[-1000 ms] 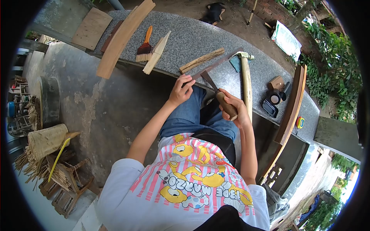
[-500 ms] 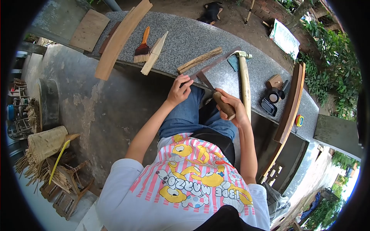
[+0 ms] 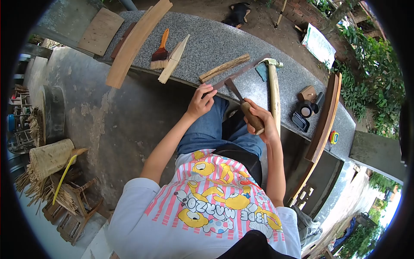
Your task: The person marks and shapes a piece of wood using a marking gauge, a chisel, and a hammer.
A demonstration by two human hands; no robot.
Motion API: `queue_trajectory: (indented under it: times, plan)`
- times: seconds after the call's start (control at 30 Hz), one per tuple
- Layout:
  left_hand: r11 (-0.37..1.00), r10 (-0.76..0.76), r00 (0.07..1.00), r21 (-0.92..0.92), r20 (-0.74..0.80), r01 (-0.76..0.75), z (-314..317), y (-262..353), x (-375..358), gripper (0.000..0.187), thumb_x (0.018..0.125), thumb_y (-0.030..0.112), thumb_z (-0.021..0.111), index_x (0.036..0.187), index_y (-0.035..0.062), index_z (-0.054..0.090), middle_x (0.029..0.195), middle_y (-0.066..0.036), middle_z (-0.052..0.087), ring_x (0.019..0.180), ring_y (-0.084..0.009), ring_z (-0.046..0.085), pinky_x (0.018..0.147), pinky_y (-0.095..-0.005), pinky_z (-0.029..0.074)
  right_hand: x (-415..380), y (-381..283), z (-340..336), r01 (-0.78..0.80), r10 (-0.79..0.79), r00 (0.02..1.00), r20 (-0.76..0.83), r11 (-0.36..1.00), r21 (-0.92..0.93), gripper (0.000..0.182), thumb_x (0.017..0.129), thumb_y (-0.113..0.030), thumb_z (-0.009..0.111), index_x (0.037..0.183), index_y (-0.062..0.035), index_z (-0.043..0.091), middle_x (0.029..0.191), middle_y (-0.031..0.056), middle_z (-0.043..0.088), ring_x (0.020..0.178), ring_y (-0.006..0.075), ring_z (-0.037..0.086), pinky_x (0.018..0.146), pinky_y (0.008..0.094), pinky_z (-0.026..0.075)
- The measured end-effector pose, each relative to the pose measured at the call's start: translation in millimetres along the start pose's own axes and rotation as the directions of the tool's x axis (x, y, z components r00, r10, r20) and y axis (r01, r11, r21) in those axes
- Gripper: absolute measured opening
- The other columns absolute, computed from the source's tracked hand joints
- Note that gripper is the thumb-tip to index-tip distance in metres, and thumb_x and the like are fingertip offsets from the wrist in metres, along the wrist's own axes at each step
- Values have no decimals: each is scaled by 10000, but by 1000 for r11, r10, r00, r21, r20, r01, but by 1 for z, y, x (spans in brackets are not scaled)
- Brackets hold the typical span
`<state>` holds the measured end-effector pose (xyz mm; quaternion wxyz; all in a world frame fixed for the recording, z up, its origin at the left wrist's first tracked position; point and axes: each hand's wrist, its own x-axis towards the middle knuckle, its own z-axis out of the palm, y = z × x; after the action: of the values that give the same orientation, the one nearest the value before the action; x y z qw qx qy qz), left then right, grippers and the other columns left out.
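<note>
My right hand (image 3: 261, 122) is wrapped round the thick wooden handle of a chisel (image 3: 253, 117). Its dark blade points up and left, with the tip right at a long, flat, dark strip (image 3: 244, 70) that looks like a file. My left hand (image 3: 202, 101) pinches the near end of this strip at the bench edge, partly hiding that end. Behind the strip lies a rough stick of wood (image 3: 224, 67). To the right, a hammer (image 3: 274, 90) with a pale wooden handle has its head over a teal piece (image 3: 261, 71).
On the granite bench (image 3: 202, 43) are a paintbrush (image 3: 161, 54), pale wood pieces (image 3: 174, 60) and a long board (image 3: 138, 43). A black round tool (image 3: 306, 110), another long board (image 3: 325, 116) and a tape measure (image 3: 334, 137) lie right. A dog (image 3: 238, 15) rests beyond the bench.
The chisel has shifted slightly, its blade turning a little along the strip. My left hand stays at the strip's end, and the bench items lie as before.
</note>
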<state>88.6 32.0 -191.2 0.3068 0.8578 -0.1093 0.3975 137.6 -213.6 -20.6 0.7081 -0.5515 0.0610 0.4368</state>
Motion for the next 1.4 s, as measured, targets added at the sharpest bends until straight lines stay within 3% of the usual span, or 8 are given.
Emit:
queue_trajectory:
  times: [0.5, 0.63, 0.77, 0.9, 0.97, 1.17, 1.3, 1.4]
  plan:
    - [1000, -5, 1000, -1, -13, 5, 0, 0, 1, 381, 763, -60, 651, 1110, 95, 665, 1118, -87, 584, 1131, -292, 592, 1018, -467, 494, 5, 1, -4, 69, -68, 997, -39, 997, 44, 521, 946, -251, 549, 1422, -50, 487, 813, 131, 564, 452, 128, 466, 416, 244, 347]
    - [1000, 2, 1000, 8, -9, -2, -1, 1, 2, 378, 760, -62, 652, 1104, 93, 665, 1119, -88, 582, 1130, -295, 592, 1015, -465, 495, 2, -3, -4, -59, 61, 997, 41, 997, -55, 569, 950, -264, 539, 1462, -45, 420, 796, 111, 544, 463, 119, 465, 430, 237, 346]
    - [1000, -9, 1000, 4, -11, 9, 0, 1, 2, 372, 760, -63, 651, 1099, 91, 665, 1119, -88, 581, 1129, -297, 592, 1015, -465, 494, 9, 1, -5, 59, -58, 998, -31, 997, 56, 542, 949, -258, 538, 1440, -43, 459, 789, 118, 553, 453, 126, 474, 420, 240, 349]
    - [1000, -4, 1000, -6, -19, 4, 1, 0, 2, 376, 758, -66, 651, 1100, 89, 664, 1111, -88, 579, 1130, -297, 592, 1015, -468, 494, 4, -3, -1, -61, 64, 997, 50, 996, -60, 571, 950, -253, 527, 1467, -42, 407, 793, 108, 543, 461, 118, 457, 429, 236, 343]
    - [1000, -7, 1000, 1, -20, 7, 0, 2, 2, 379, 756, -67, 652, 1102, 88, 664, 1109, -87, 579, 1130, -297, 592, 1016, -470, 494, 13, 2, -14, 52, -52, 999, -6, 994, 93, 509, 936, -213, 550, 1414, -47, 498, 794, 133, 548, 464, 141, 481, 434, 256, 362]
    - [1000, -9, 1000, 5, -10, 9, 1, 0, 1, 392, 756, -66, 652, 1113, 94, 664, 1114, -88, 575, 1137, -295, 588, 1021, -473, 493, 0, -2, -2, -59, 59, 998, 11, 998, 17, 527, 938, -211, 534, 1430, -34, 469, 783, 119, 549, 469, 135, 479, 441, 252, 363]
    - [1000, -15, 1000, -5, -11, 15, 0, 3, 1, 388, 756, -68, 649, 1108, 94, 668, 1115, -87, 577, 1139, -295, 588, 1022, -473, 491, 1, 2, -7, 52, -49, 998, -37, 995, 83, 511, 941, -214, 535, 1422, -50, 489, 788, 135, 551, 467, 145, 483, 441, 254, 361]
    - [1000, -11, 1000, -7, -10, 11, -1, 1, 2, 382, 758, -66, 648, 1104, 94, 671, 1117, -87, 579, 1139, -295, 588, 1023, -472, 490, -2, 3, -7, -71, 70, 997, 42, 997, 29, 534, 939, -219, 526, 1436, -33, 465, 792, 129, 557, 466, 143, 487, 435, 258, 360]
